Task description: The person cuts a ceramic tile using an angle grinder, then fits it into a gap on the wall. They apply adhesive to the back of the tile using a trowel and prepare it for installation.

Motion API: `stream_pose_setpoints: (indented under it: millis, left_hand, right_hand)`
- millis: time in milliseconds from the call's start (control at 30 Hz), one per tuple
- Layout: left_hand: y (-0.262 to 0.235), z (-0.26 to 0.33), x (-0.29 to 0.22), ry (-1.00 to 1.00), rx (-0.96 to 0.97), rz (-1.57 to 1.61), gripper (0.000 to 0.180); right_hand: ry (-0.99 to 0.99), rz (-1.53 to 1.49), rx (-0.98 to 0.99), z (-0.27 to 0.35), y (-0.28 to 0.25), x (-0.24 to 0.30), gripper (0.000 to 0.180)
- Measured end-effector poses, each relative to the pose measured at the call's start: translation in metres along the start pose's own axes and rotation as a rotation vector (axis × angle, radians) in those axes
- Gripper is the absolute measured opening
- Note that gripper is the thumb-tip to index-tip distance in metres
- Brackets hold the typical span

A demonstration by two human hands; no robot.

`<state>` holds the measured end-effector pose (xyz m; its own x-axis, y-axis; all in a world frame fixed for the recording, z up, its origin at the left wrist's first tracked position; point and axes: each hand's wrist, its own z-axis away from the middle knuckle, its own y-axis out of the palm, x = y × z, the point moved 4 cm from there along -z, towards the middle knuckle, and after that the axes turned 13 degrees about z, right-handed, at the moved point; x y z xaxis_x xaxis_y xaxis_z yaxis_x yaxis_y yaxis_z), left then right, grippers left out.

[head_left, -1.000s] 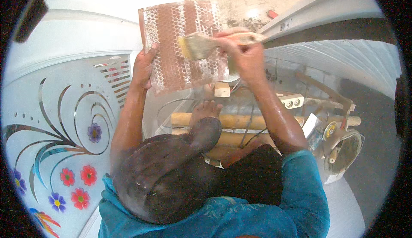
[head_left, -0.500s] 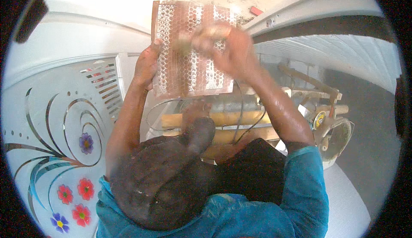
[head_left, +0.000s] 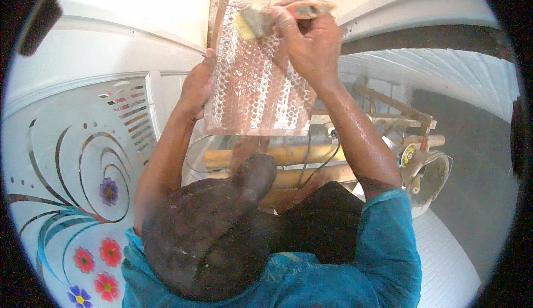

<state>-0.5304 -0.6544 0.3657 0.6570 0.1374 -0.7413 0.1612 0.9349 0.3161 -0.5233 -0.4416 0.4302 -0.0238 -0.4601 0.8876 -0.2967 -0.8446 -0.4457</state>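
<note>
A pale, flower-decorated panel [head_left: 61, 161] spans eight to nine o'clock. A brown, honeycomb-patterned sheet [head_left: 254, 83] is held up at twelve. The right hand [head_left: 310, 41], at one, has its fingers curled together; the left hand [head_left: 197, 89], at ten, pinches the sheet's nine-o'clock edge, fingers mostly hidden. A flat brush [head_left: 256, 21], pinched in the right fingers, has its bristles over the sheet's eleven-o'clock corner.

One head-worn fisheye, the left of a pair, looks steeply down from close above the person; the hands [head_left: 312, 47] sit toward twelve o'clock, the blue shirt [head_left: 333, 279] at six, straight lines bending outward.
</note>
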Motion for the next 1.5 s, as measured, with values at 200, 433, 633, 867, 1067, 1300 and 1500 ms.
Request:
stream_pose_setpoints:
  millis: [200,433,633,867,1067,1300,1500]
  left_hand:
    - [0.007,0.000,-0.002,0.017,0.015,-0.080,0.066]
    - [0.009,0.002,-0.003,0.023,0.075,-0.031,0.065]
    - [0.020,-0.004,-0.013,0.103,0.047,-0.012,0.067]
    - [0.018,0.005,-0.016,0.108,-0.021,-0.089,0.065]
    - [0.007,-0.002,-0.018,0.120,0.044,0.103,0.063]
    - [0.008,0.000,-0.013,0.164,0.099,0.088,0.062]
    - [0.004,-0.006,-0.019,0.101,0.061,0.128,0.063]
  right_hand:
    - [-0.085,0.218,-0.261,0.007,-0.007,0.008,0.014]
    - [-0.586,0.589,-0.235,0.028,-0.044,0.005,0.007]
    - [-0.519,0.077,0.447,0.116,0.005,0.035,0.025]
    - [-0.238,0.466,-0.195,0.009,-0.075,-0.014,0.015]
    - [-0.479,0.199,0.520,0.097,-0.037,0.025,0.027]
    - [-0.327,0.362,-0.033,0.010,-0.107,-0.036,0.007]
    - [-0.562,0.386,0.259,0.072,-0.084,0.008,0.009]
